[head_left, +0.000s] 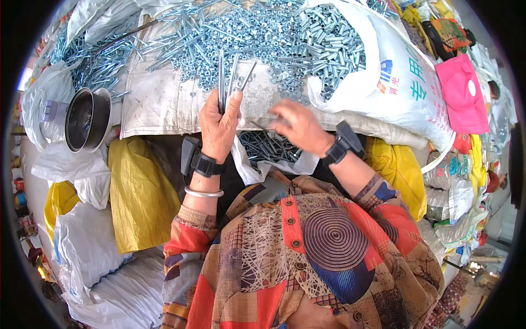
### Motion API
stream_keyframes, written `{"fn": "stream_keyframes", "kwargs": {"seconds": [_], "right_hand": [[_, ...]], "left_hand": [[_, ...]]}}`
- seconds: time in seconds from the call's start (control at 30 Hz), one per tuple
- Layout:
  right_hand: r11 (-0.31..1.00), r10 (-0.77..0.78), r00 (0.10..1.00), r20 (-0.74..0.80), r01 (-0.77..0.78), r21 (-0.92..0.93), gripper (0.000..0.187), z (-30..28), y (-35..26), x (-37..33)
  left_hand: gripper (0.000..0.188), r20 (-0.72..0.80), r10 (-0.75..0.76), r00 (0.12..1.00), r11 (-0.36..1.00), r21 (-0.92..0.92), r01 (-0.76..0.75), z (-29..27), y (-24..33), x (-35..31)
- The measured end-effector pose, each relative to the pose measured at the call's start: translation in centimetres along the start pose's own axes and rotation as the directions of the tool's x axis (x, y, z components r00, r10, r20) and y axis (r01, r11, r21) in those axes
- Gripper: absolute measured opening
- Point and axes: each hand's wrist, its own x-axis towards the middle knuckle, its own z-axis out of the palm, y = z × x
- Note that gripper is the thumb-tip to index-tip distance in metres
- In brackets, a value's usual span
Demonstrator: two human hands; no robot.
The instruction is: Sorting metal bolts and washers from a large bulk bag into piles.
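- Currently, the left hand (219, 123) is closed around the lower ends of a few rods (221, 82), at the table's (150, 107) front edge; their free ends point toward the nuts (235, 35) and fan apart slightly.
- Just beside it, the right hand (301, 126) has bent fingers, blurred; a thin dark piece (259, 126) shows near its fingertips, but I cannot tell whether they pinch it.
- Below that hand, before the front edge, an open bag (249, 171) holds dark pieces (268, 147).
- Washers (287, 79) lie between the nuts and the front edge; sleeves (334, 46) spill from a sack (386, 82) toward the table's right end.
- For good handling, I'd grip the rods low and firmly, level their ends, leave the tips clear, and work over the bag so that dropped bits land inside.
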Motion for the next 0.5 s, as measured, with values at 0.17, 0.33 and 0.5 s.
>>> {"fn": "stream_keyframes", "kwargs": {"seconds": [0.17, 0.33, 0.5], "right_hand": [[0.935, -0.077, 0.987, -0.138, 0.023, -0.355, 0.013, -2.9, 6.4, 6.3], [0.808, -0.099, 0.993, -0.064, 0.042, -0.588, 0.005, -2.7, 9.3, 9.5], [0.738, -0.138, 0.99, -0.016, 0.092, -0.669, 0.012, -2.2, 9.3, 10.3]], "left_hand": [[0.033, -0.026, -0.017, 1.0, 0.972, 0.235, 0.023, -0.4, -1.1, -1.2], [0.038, -0.027, -0.039, 0.999, 0.98, 0.194, 0.043, -0.1, -2.8, -2.1], [0.04, -0.026, -0.046, 0.999, 0.96, 0.276, 0.052, -1.0, -4.0, -2.4]]}}
